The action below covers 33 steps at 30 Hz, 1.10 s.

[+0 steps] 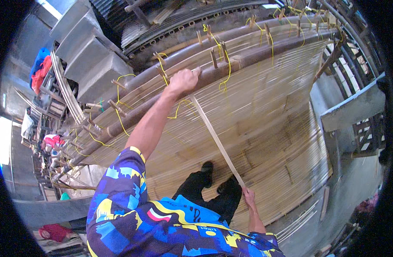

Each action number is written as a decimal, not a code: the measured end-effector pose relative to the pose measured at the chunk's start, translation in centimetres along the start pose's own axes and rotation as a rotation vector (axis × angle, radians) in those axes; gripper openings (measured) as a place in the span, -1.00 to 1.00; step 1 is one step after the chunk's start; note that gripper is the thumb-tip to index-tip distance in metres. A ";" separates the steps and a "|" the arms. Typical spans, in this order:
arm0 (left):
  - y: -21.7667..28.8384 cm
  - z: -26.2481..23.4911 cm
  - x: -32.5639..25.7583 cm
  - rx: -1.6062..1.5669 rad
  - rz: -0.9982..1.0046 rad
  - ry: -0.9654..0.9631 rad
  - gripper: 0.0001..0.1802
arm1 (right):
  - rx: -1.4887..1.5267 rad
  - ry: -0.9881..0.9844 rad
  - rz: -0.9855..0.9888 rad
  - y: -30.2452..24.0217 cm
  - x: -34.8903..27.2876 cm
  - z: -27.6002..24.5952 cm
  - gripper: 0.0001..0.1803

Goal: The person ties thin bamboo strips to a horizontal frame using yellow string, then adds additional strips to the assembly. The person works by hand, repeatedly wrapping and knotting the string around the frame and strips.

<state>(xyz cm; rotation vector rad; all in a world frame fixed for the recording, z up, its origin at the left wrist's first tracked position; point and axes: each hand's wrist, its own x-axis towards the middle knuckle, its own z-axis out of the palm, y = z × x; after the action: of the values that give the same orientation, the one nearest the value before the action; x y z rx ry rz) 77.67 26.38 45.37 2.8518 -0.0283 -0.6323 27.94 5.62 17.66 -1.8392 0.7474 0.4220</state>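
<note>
A long pale bamboo strip [217,138] runs slantwise across a wide sheet of thin, closely laid bamboo slats [265,111]. My right hand [249,197] is closed round the strip's lower end, near my dark trousers. At the top, my left hand [183,80] is a fist resting at the dark round pole [136,107] that spans the sheet. What lies inside its fingers is hidden. The strip's upper end reaches the pole just below this fist. Wooden pegs [214,58] with yellow cords [229,68] stand along the pole on both sides of my left hand.
A second pole [140,77] runs behind the first. Concrete steps [100,64] rise at the upper left, beside a bundle of long strips [67,88]. To the right stand a low concrete wall [350,107] and slatted bamboo railings. Loose strips [297,225] lie on the floor at the lower right.
</note>
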 end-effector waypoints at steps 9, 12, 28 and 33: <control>0.5 -0.1 -0.6 0.081 0.023 0.108 -0.17 | -0.013 0.077 -0.086 1.1 3.8 1.1 -0.55; 0.5 0.1 -1.5 0.101 -0.083 0.096 -0.17 | 0.177 0.033 -0.073 2.4 6.0 2.4 -0.57; -2.7 0.4 -0.3 -0.276 0.272 0.379 -0.67 | 0.010 0.092 -0.450 -2.5 17.9 13.7 -0.43; -0.2 0.7 -3.0 -0.370 0.181 0.638 -0.70 | -0.122 -0.068 -0.344 -4.6 23.8 17.0 -0.42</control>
<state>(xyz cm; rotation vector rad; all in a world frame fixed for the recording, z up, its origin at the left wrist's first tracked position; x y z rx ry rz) 74.67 26.64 45.91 2.5159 -0.0578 0.2934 49.71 15.43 0.09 -2.0104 0.3537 0.3088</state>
